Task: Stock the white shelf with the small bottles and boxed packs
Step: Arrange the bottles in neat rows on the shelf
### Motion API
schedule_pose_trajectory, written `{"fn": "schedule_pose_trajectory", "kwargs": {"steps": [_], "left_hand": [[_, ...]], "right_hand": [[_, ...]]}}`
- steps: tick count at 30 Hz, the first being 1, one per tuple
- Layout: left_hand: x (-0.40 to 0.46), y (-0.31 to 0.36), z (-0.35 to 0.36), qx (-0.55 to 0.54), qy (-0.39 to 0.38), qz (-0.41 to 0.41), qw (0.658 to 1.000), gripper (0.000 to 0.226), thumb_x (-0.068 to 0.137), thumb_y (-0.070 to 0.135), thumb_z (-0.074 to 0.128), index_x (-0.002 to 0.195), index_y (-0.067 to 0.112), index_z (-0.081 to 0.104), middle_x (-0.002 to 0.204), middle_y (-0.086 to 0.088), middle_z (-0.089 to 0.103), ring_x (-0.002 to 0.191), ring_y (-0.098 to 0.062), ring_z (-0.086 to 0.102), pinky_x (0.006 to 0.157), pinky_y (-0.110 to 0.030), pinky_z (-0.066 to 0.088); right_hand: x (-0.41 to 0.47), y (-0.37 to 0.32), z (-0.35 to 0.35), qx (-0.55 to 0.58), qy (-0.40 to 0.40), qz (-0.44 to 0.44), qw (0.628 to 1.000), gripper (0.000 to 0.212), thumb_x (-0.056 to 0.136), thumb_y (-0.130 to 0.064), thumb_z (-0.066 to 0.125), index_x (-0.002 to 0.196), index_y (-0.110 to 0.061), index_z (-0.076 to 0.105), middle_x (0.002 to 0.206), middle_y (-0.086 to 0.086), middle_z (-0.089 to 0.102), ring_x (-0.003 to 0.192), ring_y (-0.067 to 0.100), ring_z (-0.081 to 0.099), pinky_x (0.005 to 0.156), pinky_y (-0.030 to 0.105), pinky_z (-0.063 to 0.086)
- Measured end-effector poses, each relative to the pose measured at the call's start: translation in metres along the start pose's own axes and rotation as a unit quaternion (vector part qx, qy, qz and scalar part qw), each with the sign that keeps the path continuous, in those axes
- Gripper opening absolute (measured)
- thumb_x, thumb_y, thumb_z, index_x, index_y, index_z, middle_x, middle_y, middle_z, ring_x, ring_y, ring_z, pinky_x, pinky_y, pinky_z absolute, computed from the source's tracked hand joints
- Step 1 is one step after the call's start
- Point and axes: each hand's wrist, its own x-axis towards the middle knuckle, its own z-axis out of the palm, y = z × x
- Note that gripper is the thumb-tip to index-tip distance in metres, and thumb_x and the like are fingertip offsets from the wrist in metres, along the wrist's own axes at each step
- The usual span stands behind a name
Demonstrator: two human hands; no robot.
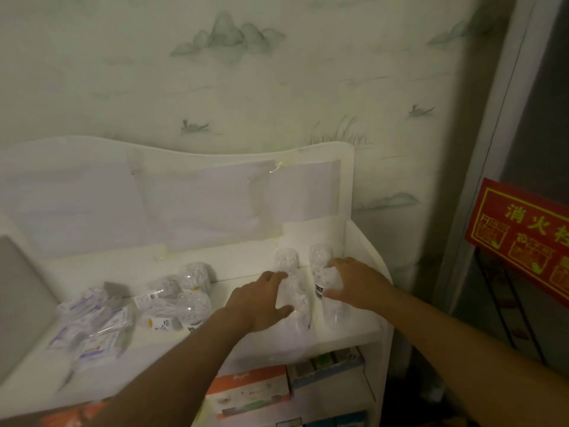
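Observation:
Two clear bottles lie side by side at the right end of the white shelf (354, 241) top. My left hand (261, 298) grips the left bottle (291, 291) around its middle. My right hand (354, 283) grips the right bottle (323, 272), which carries a dark label. Further left on the shelf top lie a bundle of small wrapped bottles (181, 295) and a clear-wrapped stack of boxed packs (92, 325).
The lower shelves hold boxed goods, among them an orange and white box (246, 389) and a blue box (329, 368). A red sign (520, 238) on a black wire stand is at the right. A grey panel (21, 300) is at the left edge. Patterned wallpaper is behind.

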Motion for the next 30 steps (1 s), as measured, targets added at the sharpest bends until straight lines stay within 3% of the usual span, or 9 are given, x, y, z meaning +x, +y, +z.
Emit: {"fn": "schedule_pose_trajectory", "kwargs": {"steps": [7,14,22,30], "left_hand": [[-0.035,-0.076,-0.06,0.072,0.024,-0.071,0.995,0.049,0.092,0.053,0.047,0.138,0.035,0.041,0.141,0.007,0.048,0.119,-0.019,0.055,0.097,-0.04,0.048],[-0.095,-0.172,-0.072,0.129,-0.009,-0.15,0.98,0.042,0.093,0.046,0.047,0.134,0.036,0.046,0.134,0.007,0.053,0.119,-0.015,0.055,0.096,-0.034,0.047],[-0.097,-0.237,-0.059,0.122,-0.026,-0.128,0.984,0.041,0.093,0.046,0.048,0.132,0.036,0.048,0.138,0.007,0.05,0.124,-0.015,0.051,0.099,-0.034,0.044],[-0.071,-0.298,-0.042,0.048,-0.019,-0.095,0.994,0.045,0.093,0.04,0.049,0.137,0.031,0.045,0.144,0.004,0.046,0.127,-0.019,0.049,0.101,-0.035,0.043]], "right_hand": [[0.019,-0.055,-0.024,-0.015,0.038,-0.078,0.996,0.051,0.089,-0.046,0.06,0.133,-0.025,0.05,0.139,0.001,0.051,0.125,0.022,0.05,0.106,0.034,0.041],[0.038,-0.137,0.018,-0.002,-0.029,-0.146,0.989,0.051,0.088,-0.045,0.062,0.135,-0.028,0.049,0.136,-0.002,0.054,0.12,0.019,0.053,0.1,0.034,0.046],[0.076,-0.197,0.06,-0.022,-0.073,-0.143,0.987,0.056,0.088,-0.047,0.062,0.138,-0.029,0.046,0.136,0.0,0.053,0.123,0.019,0.051,0.101,0.039,0.045],[0.117,-0.245,0.091,-0.004,-0.059,-0.091,0.994,0.05,0.087,-0.045,0.063,0.131,-0.024,0.053,0.133,0.003,0.058,0.121,0.021,0.054,0.101,0.037,0.045]]}}
